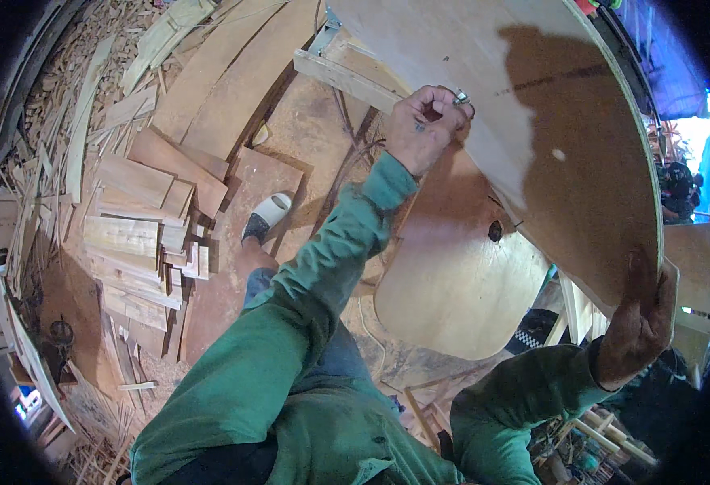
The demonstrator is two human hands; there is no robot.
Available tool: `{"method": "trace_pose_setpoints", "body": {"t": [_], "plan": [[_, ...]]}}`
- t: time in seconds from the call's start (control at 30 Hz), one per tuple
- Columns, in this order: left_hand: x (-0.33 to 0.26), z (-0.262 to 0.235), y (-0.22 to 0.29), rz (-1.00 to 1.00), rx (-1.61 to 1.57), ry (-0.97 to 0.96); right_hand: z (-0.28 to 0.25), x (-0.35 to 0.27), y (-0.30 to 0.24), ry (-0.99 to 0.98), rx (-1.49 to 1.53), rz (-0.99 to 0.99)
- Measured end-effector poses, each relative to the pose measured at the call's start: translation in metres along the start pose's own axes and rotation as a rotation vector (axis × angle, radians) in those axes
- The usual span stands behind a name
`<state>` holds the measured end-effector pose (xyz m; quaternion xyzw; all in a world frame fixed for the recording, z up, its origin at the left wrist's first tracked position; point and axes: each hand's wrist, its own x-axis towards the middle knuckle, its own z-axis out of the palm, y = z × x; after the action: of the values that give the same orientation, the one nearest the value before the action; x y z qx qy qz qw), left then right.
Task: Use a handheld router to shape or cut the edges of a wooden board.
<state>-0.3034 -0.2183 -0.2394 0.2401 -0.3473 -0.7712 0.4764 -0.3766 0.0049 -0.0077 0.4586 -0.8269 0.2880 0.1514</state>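
2 hands carry a big plywood sheet [549, 105] in the upper right of the frame: left hand [421, 125] clenched on its edge, right hand [638, 319] gripping the lower rim. Slipping looks likely; scrap boards [133, 234] at left could trip the foot [264, 217].

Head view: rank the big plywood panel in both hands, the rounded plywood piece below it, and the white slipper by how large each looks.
1. Big plywood panel, by far the largest, though it is also nearest the camera.
2. Rounded plywood piece, partly hidden under the panel.
3. White slipper, smallest.
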Motion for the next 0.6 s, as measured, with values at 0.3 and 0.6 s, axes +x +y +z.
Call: {"method": "trace_pose_setpoints", "body": {"t": [0.3,0.6], "plan": [[0.010,-0.035,0.114,0.697,0.258,0.174,-0.004,-0.013,-0.002,-0.014,0.054,0.038],[-0.010,-0.014,0.164,0.829,0.013,-0.328,-0.006,-0.022,-0.019,-0.045,-0.051,0.006]]}}
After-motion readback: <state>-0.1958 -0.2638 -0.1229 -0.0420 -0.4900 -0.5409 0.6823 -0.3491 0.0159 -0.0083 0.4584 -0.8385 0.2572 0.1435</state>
